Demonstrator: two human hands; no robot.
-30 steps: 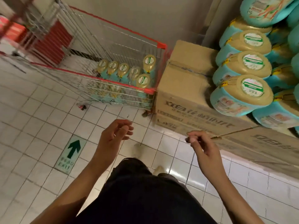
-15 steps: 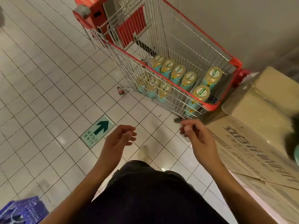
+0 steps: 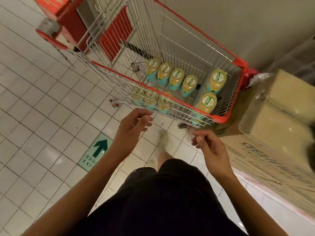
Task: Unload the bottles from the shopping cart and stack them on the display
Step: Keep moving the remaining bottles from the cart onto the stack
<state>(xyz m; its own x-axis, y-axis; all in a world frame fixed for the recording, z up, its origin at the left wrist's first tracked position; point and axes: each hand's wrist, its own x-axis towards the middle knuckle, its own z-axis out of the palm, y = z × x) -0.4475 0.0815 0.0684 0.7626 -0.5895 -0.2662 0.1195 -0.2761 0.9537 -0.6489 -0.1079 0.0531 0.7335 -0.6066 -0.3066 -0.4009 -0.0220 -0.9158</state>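
Note:
A wire shopping cart (image 3: pixel 170 92) with red trim stands ahead of me by the wall. Several bottles (image 3: pixel 176 78) with tan caps and teal bodies stand upright in its basket, two of them (image 3: pixel 207 102) at its right end. My left hand (image 3: pixel 132 126) hovers just below the cart's near rim, fingers loosely curled, holding nothing. My right hand (image 3: pixel 208 148) is lower and to the right, also loosely curled and empty, near the cardboard boxes. The display's stacked bottles are out of view.
Cardboard boxes (image 3: pixel 276 126) lie to the right of the cart, against its front corner. A green exit arrow sticker (image 3: pixel 96 151) marks the white tiled floor on the left. A red stand (image 3: pixel 68 19) sits beyond the cart's handle. My leg and shoe (image 3: pixel 163 142) are below the hands.
The view has swung left from the display to the cart, which now looks nearer and larger. Both hands have risen toward the cart's near rim, still empty.

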